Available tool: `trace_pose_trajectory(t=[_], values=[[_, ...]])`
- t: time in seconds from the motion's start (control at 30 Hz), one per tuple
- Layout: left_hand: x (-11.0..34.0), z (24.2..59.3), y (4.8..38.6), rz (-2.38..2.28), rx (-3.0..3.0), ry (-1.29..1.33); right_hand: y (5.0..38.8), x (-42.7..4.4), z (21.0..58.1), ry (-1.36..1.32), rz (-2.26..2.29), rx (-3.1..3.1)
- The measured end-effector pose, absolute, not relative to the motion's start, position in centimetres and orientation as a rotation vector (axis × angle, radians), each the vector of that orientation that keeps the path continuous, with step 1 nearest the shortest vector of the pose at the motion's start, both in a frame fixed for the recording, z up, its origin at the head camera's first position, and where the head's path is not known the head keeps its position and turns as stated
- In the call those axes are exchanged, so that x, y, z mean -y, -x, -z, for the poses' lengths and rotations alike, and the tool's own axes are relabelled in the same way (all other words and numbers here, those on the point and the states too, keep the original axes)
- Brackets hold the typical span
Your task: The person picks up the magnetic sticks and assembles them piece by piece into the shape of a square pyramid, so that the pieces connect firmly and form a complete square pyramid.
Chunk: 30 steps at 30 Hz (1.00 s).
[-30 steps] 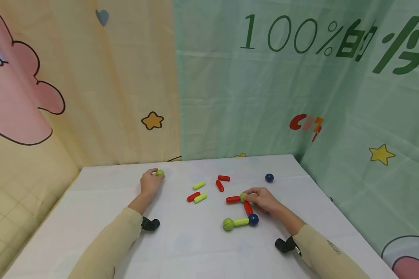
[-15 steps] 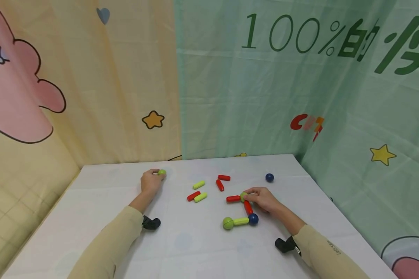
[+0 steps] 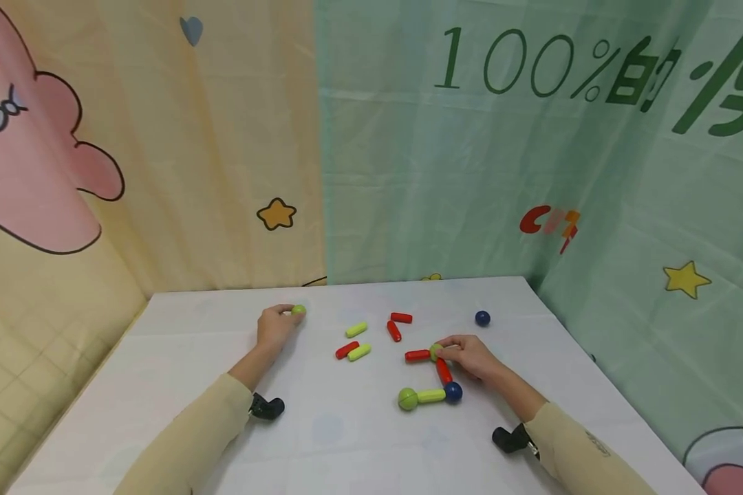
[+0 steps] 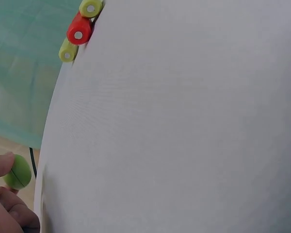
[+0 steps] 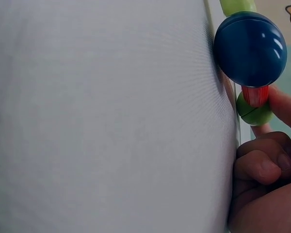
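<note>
Between thumb and fingers, my left hand (image 3: 276,326) pinches a green ball (image 3: 298,310) near the table's back edge; the left wrist view shows the same green ball (image 4: 20,173) in the grip. My right hand (image 3: 470,354) pinches another green ball (image 3: 435,352), a corner of a joined chain. From that corner one red rod (image 3: 417,356) points left and a second red rod (image 3: 444,372) runs down to a blue ball (image 3: 453,392). A yellow-green rod (image 3: 431,396) links the blue ball to a green ball (image 3: 408,399) at the chain's end.
Left of the chain lie two loose yellow-green rods (image 3: 356,329) and a red rod (image 3: 347,350). Two more red rods (image 3: 401,317) lie behind it. A loose blue ball (image 3: 483,318) sits at the back right of the white table (image 3: 347,454). Curtains stand behind.
My left hand has shifted slightly to the right with the green ball. The right hand keeps its hold on the chain. The whole head view has drifted a little.
</note>
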<state>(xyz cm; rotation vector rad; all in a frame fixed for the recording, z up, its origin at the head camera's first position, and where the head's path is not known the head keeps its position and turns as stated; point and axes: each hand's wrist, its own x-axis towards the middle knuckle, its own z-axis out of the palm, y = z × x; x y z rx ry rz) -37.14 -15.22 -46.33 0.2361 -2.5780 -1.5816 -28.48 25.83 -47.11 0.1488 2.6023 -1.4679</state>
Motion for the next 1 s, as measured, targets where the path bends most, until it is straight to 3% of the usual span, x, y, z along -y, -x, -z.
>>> trace_pose_trajectory(t=[0.43,1.0], values=[[13.3,45.1,34.9,1.638,2.584,-0.079,28.3,-26.1,47.1,-0.083,1.45,-2.587],[6.7,43.3,28.3,1.757,2.71,0.237,28.5,-26.3,46.6,-0.084,1.456,-2.571]])
